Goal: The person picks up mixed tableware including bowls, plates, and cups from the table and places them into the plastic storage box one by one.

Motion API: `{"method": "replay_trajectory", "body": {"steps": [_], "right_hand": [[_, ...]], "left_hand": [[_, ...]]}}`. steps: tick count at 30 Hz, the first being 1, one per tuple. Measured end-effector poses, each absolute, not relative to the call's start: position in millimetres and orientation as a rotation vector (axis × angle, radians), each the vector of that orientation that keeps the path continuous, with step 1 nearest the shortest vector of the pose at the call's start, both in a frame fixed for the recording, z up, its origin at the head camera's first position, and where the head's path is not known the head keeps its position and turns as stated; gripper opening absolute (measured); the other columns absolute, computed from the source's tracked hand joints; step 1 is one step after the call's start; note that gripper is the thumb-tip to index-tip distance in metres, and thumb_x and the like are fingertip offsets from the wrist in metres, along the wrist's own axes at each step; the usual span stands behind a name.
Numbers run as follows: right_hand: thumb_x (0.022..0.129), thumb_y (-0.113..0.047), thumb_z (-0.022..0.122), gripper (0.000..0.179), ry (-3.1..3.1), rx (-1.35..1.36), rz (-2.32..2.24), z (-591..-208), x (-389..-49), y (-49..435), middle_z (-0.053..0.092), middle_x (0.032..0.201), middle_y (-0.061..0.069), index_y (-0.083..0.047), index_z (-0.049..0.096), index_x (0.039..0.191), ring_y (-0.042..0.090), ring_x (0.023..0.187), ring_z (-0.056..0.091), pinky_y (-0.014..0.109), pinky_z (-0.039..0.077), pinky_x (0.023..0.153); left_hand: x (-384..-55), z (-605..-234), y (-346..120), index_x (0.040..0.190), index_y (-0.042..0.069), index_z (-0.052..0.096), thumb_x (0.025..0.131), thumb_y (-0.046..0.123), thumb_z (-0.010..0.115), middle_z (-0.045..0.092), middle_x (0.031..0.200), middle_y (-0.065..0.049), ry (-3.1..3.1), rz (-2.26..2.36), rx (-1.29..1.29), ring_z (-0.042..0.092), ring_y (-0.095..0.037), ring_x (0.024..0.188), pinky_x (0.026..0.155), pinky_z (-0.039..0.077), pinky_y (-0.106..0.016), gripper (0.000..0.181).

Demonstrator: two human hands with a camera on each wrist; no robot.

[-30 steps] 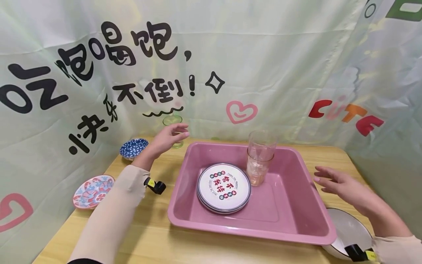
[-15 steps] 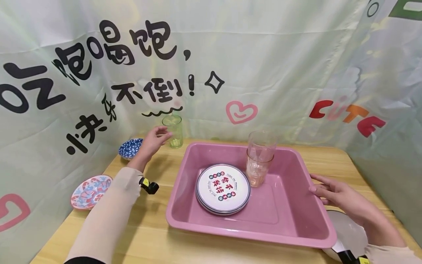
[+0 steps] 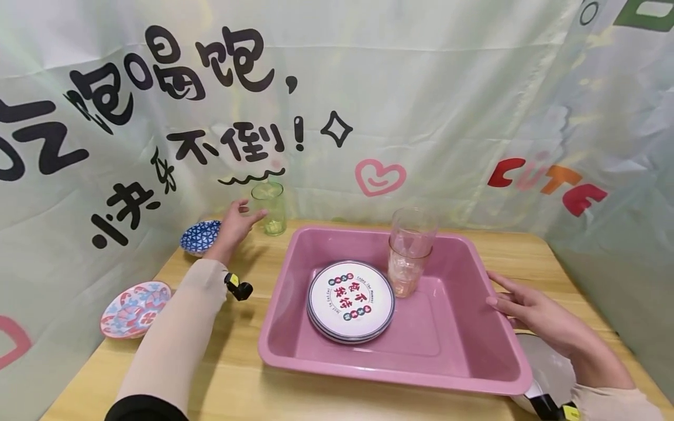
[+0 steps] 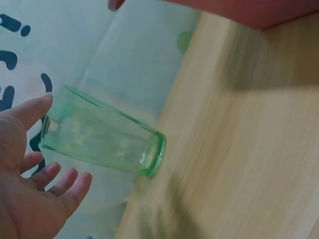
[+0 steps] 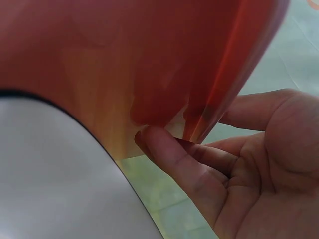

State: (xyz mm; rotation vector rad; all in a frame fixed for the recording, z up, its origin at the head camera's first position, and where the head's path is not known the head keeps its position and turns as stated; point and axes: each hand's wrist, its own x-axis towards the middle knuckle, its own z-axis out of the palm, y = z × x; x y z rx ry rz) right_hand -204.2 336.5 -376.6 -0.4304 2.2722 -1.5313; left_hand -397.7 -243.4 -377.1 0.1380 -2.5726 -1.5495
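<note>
Reaching out at the back left, your left hand (image 3: 238,225) has its thumb and fingers spread apart beside the tall, see-through green glass tumbler (image 3: 275,219), and it grips nothing. In the left wrist view your thumb lies by the tumbler's rim, with the other fingers loosely bent off to one side; whether the thumb actually touches the glass is hard to tell from this angle. The tumbler stands upright on the pale wood-grain table (image 3: 316,403), near the back edge and left of the large rectangular pink plastic basin (image 3: 416,327).

Your right hand (image 3: 542,307) is clamped on the basin's right rim, its fingers curled under the edge. Just beside that wrist, a round white bowl with a dark rim (image 3: 547,368) sits partly hidden by your arm and the basin.

Inside the basin you have a stack of round white plates with red lettering (image 3: 351,298), and next to it two nested clear glasses (image 3: 409,257). Past your left forearm lie a blue-and-white patterned bowl (image 3: 200,237) and a red-and-blue patterned dish (image 3: 135,310).
</note>
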Motion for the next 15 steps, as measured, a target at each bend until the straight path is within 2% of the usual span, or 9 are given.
{"method": "replay_trajectory", "body": {"steps": [10,15], "right_hand": [[0.106,-0.016,0.044,0.068,2.247,-0.403,-1.547,-378,-205,337,0.059,0.125,0.027,0.001,-0.001,0.155,0.024,0.103,0.066,0.039,0.057,0.081],[0.106,-0.015,0.043,0.068,2.239,-0.412,-1.559,-377,-205,336,0.060,0.123,0.027,0.002,-0.001,0.154,0.025,0.102,0.066,0.041,0.058,0.080]], "left_hand": [[-411,-379,-244,0.156,0.006,0.012,0.085,0.038,0.076,0.023,0.156,-0.023,-2.597,-1.556,0.178,0.028,-0.043,0.139,0.113,0.027,-0.054,0.100],[-419,-377,-241,0.157,0.009,0.009,0.081,0.040,0.079,0.022,0.157,-0.021,-2.592,-1.582,0.183,0.026,-0.042,0.140,0.114,0.025,-0.054,0.108]]}}
